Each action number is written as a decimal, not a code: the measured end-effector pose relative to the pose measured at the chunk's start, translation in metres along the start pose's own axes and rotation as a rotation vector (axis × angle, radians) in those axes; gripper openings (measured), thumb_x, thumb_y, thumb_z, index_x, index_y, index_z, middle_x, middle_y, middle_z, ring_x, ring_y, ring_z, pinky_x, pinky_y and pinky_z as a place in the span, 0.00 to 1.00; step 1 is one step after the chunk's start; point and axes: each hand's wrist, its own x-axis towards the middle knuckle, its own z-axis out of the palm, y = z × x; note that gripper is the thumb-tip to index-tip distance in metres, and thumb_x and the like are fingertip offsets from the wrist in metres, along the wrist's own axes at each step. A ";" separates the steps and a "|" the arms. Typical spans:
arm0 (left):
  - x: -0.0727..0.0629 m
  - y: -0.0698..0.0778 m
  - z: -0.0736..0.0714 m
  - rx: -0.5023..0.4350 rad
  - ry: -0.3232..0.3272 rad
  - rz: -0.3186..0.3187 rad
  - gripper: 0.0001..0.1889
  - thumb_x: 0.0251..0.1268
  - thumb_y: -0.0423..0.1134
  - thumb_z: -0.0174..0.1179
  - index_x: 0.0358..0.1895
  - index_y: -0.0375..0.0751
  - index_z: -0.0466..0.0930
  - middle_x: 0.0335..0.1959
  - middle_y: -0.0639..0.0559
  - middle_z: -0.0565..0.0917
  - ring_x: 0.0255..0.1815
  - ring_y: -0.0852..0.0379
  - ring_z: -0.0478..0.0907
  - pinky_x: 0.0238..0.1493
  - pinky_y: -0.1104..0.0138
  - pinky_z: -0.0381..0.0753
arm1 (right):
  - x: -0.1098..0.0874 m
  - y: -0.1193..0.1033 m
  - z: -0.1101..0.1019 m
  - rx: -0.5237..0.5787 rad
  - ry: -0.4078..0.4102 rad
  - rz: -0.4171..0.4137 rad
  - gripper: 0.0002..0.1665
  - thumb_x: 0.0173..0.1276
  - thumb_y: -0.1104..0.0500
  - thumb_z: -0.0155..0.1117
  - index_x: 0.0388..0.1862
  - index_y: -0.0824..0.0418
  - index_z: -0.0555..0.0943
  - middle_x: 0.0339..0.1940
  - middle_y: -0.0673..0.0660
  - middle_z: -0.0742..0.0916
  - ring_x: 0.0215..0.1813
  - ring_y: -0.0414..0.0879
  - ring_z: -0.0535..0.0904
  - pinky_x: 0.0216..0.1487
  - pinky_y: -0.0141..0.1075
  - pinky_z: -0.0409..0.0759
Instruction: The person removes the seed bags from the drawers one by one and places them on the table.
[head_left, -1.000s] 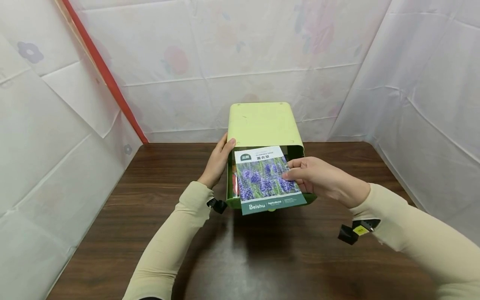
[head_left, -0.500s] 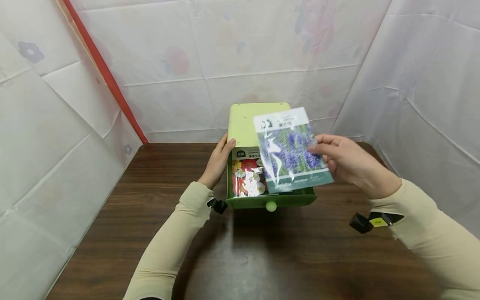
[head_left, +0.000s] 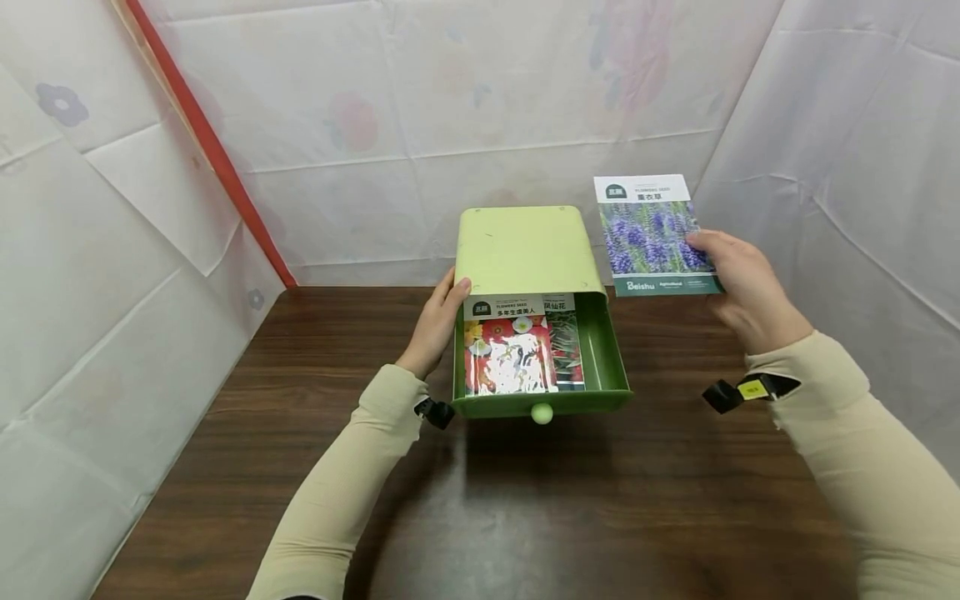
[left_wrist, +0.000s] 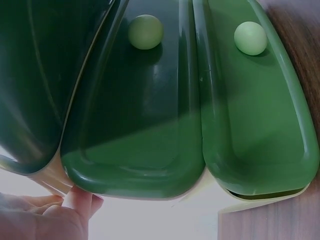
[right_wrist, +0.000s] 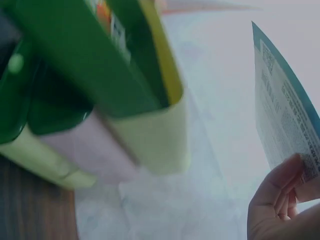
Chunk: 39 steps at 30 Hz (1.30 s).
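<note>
Right hand (head_left: 753, 292), purple-flowered packet (head_left: 651, 237) pinched by its right edge

The left sleeve (head_left: 352, 467) was pale cream and close-fitting, finely creased. The right sleeve (head_left: 832, 442) matched it. By the left one's end showed a small black block (head_left: 436, 412); by the right one's, a black strap (head_left: 784, 386), a boxy black casing (head_left: 723, 397) and a dark-marked yellow label (head_left: 752, 389).
</note>
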 end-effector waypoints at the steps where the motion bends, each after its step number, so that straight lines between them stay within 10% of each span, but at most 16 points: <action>1: 0.000 0.000 0.000 0.000 0.000 -0.002 0.39 0.72 0.65 0.44 0.80 0.56 0.46 0.79 0.49 0.55 0.77 0.50 0.56 0.74 0.49 0.58 | 0.005 0.003 -0.003 0.005 0.023 -0.008 0.07 0.67 0.58 0.67 0.43 0.50 0.81 0.36 0.44 0.86 0.34 0.36 0.84 0.35 0.28 0.83; 14: -0.002 -0.001 0.000 0.004 0.002 -0.009 0.39 0.71 0.67 0.44 0.80 0.59 0.46 0.79 0.50 0.54 0.77 0.49 0.56 0.74 0.48 0.59 | 0.063 0.049 -0.036 -0.071 0.228 -0.065 0.06 0.72 0.57 0.60 0.34 0.51 0.80 0.24 0.43 0.83 0.23 0.34 0.78 0.23 0.26 0.78; 28: -0.004 0.001 -0.003 0.005 -0.038 -0.022 0.34 0.78 0.56 0.40 0.80 0.53 0.41 0.80 0.48 0.50 0.78 0.47 0.54 0.74 0.49 0.60 | 0.097 0.110 -0.058 -0.489 0.296 0.020 0.24 0.77 0.51 0.52 0.66 0.63 0.72 0.22 0.39 0.78 0.18 0.32 0.69 0.21 0.29 0.71; 39: -0.006 -0.003 -0.001 -0.009 -0.014 0.021 0.37 0.73 0.65 0.43 0.80 0.59 0.45 0.79 0.51 0.53 0.77 0.49 0.56 0.74 0.48 0.60 | 0.103 0.146 -0.060 -0.751 0.251 0.082 0.28 0.79 0.53 0.46 0.71 0.67 0.68 0.64 0.67 0.75 0.47 0.46 0.74 0.43 0.35 0.73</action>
